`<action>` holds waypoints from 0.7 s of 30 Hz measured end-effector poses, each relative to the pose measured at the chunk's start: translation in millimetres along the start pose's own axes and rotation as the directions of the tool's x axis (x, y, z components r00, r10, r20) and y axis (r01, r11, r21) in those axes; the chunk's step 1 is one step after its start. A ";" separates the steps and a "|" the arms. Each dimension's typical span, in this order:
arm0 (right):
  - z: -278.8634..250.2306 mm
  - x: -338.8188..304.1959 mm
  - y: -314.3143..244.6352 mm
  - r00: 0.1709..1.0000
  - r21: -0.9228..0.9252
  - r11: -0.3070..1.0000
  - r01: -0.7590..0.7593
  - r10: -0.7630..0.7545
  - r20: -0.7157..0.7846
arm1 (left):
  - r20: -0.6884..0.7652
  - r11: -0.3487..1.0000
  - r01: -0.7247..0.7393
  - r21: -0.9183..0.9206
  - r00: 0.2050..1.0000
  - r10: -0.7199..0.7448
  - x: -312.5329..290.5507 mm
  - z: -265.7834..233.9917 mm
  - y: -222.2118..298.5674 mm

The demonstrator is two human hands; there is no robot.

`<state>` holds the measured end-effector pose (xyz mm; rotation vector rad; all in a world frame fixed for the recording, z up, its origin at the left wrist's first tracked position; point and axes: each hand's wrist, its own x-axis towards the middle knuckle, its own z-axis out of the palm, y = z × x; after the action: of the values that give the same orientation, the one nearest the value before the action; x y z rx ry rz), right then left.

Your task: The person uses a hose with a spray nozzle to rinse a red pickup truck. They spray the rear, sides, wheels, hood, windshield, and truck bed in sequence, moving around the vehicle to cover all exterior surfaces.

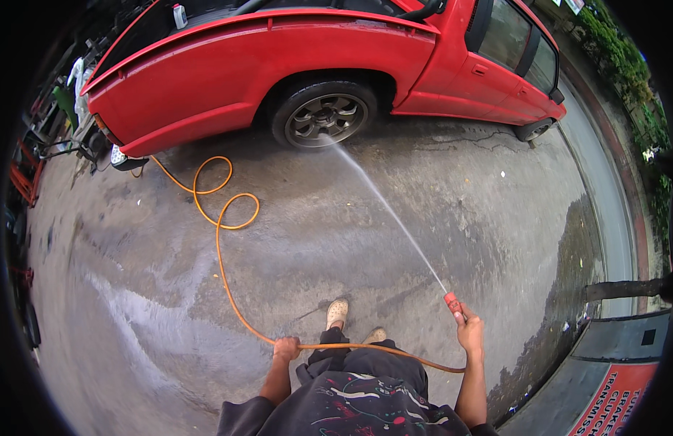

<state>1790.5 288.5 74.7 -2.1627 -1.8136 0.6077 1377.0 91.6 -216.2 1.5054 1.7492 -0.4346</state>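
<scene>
Orange hose looks pliable, probably slick, best held where fingers clamp it: left hand along its length, right hand at the red nozzle.

Far end of the orange hose, out of sight

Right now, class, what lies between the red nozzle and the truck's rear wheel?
In the head view, a jet of water spans the stretch from the red nozzle to the rear wheel, with grey pavement below.
</scene>
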 end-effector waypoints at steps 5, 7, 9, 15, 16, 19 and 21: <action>-20.3 7.8 -3.5 0.997 0.077 0.997 -0.001 0.008 -0.079 | 0.045 1.000 0.017 -0.008 0.999 -0.017 1.5 -4.0 2.4; -27.5 6.2 -12.6 0.996 0.102 0.995 -0.022 0.031 -0.082 | 0.052 1.000 0.022 -0.005 0.998 -0.022 3.5 -4.3 2.9; -33.8 3.2 -24.0 0.995 0.117 0.992 -0.055 0.064 -0.071 | 0.053 1.000 0.020 -0.004 0.998 -0.020 3.9 -3.0 4.1; -45.0 -1.7 -51.4 0.994 0.127 0.986 0.111 -0.113 0.005 | 0.073 0.999 -0.010 -0.041 0.997 0.013 4.3 -4.3 0.8; -46.4 0.3 -52.3 0.999 0.124 0.992 0.026 -0.023 -0.026 | 0.066 0.999 -0.020 -0.047 0.998 0.023 5.3 -5.4 -1.1; -48.8 6.0 -47.1 0.985 0.106 0.985 -0.139 0.148 -0.086 | 0.061 0.998 -0.032 -0.061 0.997 0.036 7.7 -5.9 -5.0; -47.3 8.2 -39.8 0.969 0.101 0.995 0.008 0.018 -0.246 | 0.051 0.998 -0.024 -0.063 0.998 0.027 10.2 -5.3 -5.0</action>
<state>1779.0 307.6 132.9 -2.0725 -1.6124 0.4009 1370.5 101.0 -221.4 1.4583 1.6865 -0.3999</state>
